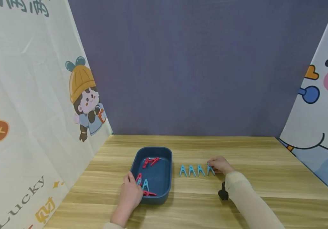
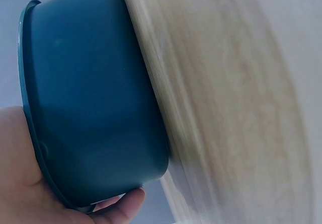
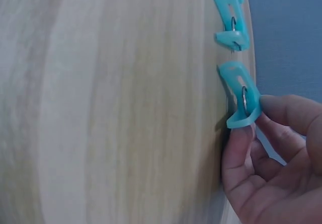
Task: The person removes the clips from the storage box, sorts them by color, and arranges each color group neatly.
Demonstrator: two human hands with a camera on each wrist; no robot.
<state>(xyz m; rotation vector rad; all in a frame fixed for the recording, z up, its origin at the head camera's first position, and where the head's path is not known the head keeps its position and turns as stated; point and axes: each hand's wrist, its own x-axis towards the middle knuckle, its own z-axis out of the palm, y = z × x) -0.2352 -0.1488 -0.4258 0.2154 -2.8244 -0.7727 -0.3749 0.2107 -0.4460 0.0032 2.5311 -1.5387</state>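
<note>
dark blue tray (image 1: 136,159), red clips (image 1: 150,161), light blue clips (image 1: 192,170), wood-grain table (image 1: 253,178)

The right hand (image 3: 271,168) pinches a turquoise clothes peg (image 3: 240,95) between thumb and fingertips against the wooden table (image 3: 115,108), with another peg (image 3: 230,20) of the same colour lying just beyond it in line.
</note>
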